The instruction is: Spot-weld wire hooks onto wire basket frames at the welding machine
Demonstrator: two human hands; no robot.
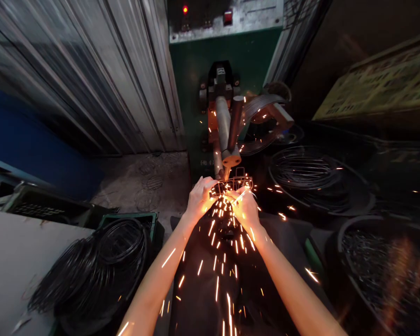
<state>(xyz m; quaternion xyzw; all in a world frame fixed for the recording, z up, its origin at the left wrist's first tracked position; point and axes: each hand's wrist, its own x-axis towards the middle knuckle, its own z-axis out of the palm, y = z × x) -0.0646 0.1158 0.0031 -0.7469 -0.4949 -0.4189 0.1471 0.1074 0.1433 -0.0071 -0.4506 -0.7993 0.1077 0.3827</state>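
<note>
Sparks (217, 288), orange and streaking, spill from the centre of the frame, where a small dark openwork basket of thin metal wire (242, 179) sits just below a thick grey cylindrical metal arm (224, 121). The left hand (200, 196) pinches the basket's left end; the right hand (245, 209) pinches its near right side, fingertips partly lost in glare. It is probably light and stiff — likely hot near the sparks — so its outer ends look the safest hold.
</note>
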